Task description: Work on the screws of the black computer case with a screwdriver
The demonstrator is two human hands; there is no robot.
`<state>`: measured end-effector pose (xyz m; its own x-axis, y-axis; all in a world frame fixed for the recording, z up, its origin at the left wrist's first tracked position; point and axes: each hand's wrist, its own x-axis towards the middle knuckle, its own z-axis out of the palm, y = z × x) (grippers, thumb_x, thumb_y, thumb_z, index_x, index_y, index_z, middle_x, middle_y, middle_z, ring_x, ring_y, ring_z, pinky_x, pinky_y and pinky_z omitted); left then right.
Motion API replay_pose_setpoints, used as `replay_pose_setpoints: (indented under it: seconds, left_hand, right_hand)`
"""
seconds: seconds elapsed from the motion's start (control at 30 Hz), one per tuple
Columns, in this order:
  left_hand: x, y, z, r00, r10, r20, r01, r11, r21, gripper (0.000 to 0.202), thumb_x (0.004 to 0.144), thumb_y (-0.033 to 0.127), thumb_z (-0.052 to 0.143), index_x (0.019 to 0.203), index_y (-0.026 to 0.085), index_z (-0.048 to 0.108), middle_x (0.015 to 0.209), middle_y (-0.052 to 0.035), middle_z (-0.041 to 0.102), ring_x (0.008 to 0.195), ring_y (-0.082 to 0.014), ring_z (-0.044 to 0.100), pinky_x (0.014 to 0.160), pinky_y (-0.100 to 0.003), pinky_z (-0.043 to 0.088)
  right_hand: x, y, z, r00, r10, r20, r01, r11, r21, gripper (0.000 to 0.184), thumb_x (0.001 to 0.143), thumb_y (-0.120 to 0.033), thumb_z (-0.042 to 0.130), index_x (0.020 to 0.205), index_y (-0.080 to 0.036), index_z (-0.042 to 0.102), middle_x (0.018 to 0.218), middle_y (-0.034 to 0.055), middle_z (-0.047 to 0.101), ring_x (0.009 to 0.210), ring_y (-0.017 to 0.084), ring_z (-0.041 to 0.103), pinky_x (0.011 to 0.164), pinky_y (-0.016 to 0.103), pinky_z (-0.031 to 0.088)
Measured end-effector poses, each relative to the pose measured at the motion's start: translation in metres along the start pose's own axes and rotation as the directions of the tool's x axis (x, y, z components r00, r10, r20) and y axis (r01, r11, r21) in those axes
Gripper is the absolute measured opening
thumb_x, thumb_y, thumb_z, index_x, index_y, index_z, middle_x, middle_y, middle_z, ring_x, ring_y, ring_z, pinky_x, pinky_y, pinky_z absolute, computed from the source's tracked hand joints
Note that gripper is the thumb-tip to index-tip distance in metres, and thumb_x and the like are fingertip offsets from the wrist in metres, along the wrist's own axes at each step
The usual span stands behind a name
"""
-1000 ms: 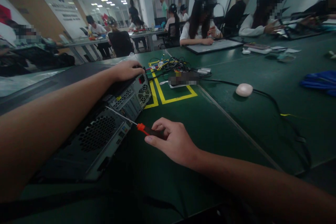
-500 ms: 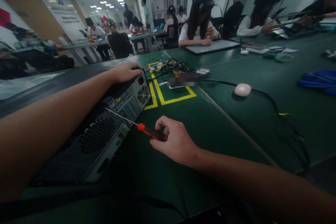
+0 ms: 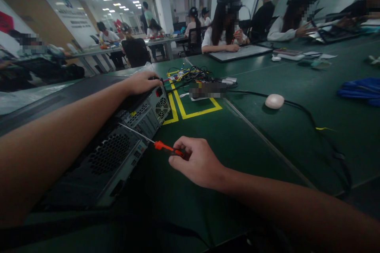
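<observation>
A black and grey desktop computer case (image 3: 139, 126) lies on its side at the left, its rear panel with vents, ports and fan grille facing me. My left hand (image 3: 145, 82) lies flat on the case's upper side, fingertips at the far rear corner. In my right hand (image 3: 198, 160) is a screwdriver (image 3: 162, 146) with a red and black handle, pinched between thumb and fingers. Its thin shaft points up and left, and the tip meets the near edge of the rear panel, where the fastening is too small to make out.
Behind the case, a tangle of cables (image 3: 202, 74) lies by yellow tape markings (image 3: 202, 111) on the green table (image 3: 237, 146). A pale computer mouse (image 3: 274, 101), a black cable (image 3: 308, 116) and a blue cloth-like item (image 3: 360, 90) are to the right. People sit across the table.
The screwdriver handle has turned about its axis in my right hand, whose fingers have shifted slightly. My left hand and the computer case stay where they were.
</observation>
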<state>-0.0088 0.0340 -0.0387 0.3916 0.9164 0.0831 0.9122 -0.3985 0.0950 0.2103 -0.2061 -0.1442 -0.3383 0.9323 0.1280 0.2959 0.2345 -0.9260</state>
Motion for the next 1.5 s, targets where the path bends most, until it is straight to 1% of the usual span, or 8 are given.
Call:
replay_pose_setpoints:
  seconds: [0.23,0.43,0.57,0.67,0.73,0.83,1.23,1.5]
  left_hand:
    - [-0.0004,0.0007,-0.0001,1.0,0.005,-0.011,-0.005,1.0,0.003,0.067,0.087,0.062,0.046,0.134,0.023,0.072,0.137,-0.0117,0.07,0.131,-0.0366,0.061,0.112,-0.044,0.047]
    - [-0.0024,0.0039,-0.0008,1.0,-0.019,0.0,0.019,1.0,0.009,0.072,0.086,0.065,0.042,0.137,0.021,0.071,0.138,-0.0115,0.069,0.129,-0.0341,0.062,0.111,-0.04,0.047]
    - [-0.0026,0.0038,-0.0012,1.0,-0.01,0.001,0.01,1.0,0.01,0.072,0.087,0.063,0.043,0.137,0.018,0.07,0.141,-0.0132,0.068,0.133,-0.0368,0.06,0.114,-0.042,0.045]
    - [-0.002,0.003,-0.001,1.0,0.001,-0.004,-0.001,1.0,0.007,0.071,0.088,0.062,0.044,0.136,0.017,0.07,0.14,-0.0147,0.068,0.133,-0.0367,0.06,0.113,-0.043,0.045]
    - [-0.0016,0.0025,-0.0006,1.0,0.001,-0.006,-0.001,1.0,0.003,0.07,0.088,0.062,0.044,0.135,0.019,0.071,0.139,-0.0136,0.069,0.131,-0.0357,0.061,0.113,-0.042,0.046]
    - [-0.0013,0.0018,0.0,1.0,-0.005,-0.005,0.005,1.0,-0.005,0.07,0.087,0.064,0.044,0.136,0.021,0.071,0.137,-0.0121,0.07,0.129,-0.035,0.062,0.112,-0.042,0.047]
    - [-0.0006,0.0015,-0.0001,1.0,-0.015,0.01,0.014,0.999,0.031,0.07,0.091,0.06,0.042,0.139,0.017,0.068,0.139,-0.0141,0.068,0.13,-0.0345,0.062,0.111,-0.041,0.047]
    - [-0.0015,0.0029,-0.0004,1.0,-0.011,0.003,0.011,0.999,0.05,0.071,0.091,0.061,0.041,0.139,0.018,0.069,0.14,-0.0139,0.068,0.133,-0.0351,0.06,0.111,-0.04,0.047]
  right_hand:
    - [0.0006,-0.0022,-0.0029,0.999,-0.012,0.043,0.011,1.0,0.026,0.014,0.093,-0.025,0.062,0.087,-0.017,0.072,0.066,-0.0049,0.057,0.06,0.011,0.05,0.059,0.026,0.035]
    - [0.0007,-0.0026,-0.0039,0.997,-0.04,0.059,0.034,0.995,0.093,0.015,0.097,-0.022,0.058,0.111,-0.02,0.063,0.072,-0.0066,0.061,0.061,0.011,0.054,0.061,0.026,0.039]
    - [-0.0008,-0.0016,-0.0027,0.994,-0.098,0.05,0.094,0.991,0.092,0.009,0.1,-0.024,0.057,0.107,-0.021,0.062,0.074,-0.0062,0.06,0.062,0.011,0.053,0.062,0.026,0.038]
    - [-0.0006,0.0001,-0.0017,0.993,-0.117,0.022,0.115,0.991,0.07,0.015,0.094,-0.029,0.07,0.105,-0.021,0.064,0.084,-0.0037,0.066,0.07,0.012,0.057,0.066,0.026,0.041]
    - [0.0003,0.001,-0.0018,0.993,-0.118,0.001,0.118,0.992,0.042,0.022,0.088,-0.026,0.077,0.105,-0.021,0.064,0.087,-0.0033,0.068,0.073,0.012,0.059,0.069,0.026,0.042]
    - [0.0016,0.0021,-0.0025,0.993,-0.116,-0.006,0.116,0.993,0.027,0.025,0.086,-0.02,0.077,0.107,-0.021,0.064,0.088,-0.003,0.07,0.074,0.013,0.062,0.071,0.027,0.044]
    - [0.0024,0.0053,-0.0008,0.991,-0.131,-0.038,0.132,0.99,0.05,0.027,0.085,-0.019,0.078,0.107,-0.022,0.061,0.091,-0.0021,0.071,0.081,0.015,0.067,0.076,0.03,0.047]
    - [0.0014,0.0018,-0.0002,0.997,-0.064,-0.042,0.065,0.998,0.023,0.018,0.087,-0.024,0.076,0.096,-0.021,0.061,0.076,-0.0059,0.058,0.063,0.011,0.052,0.063,0.027,0.04]
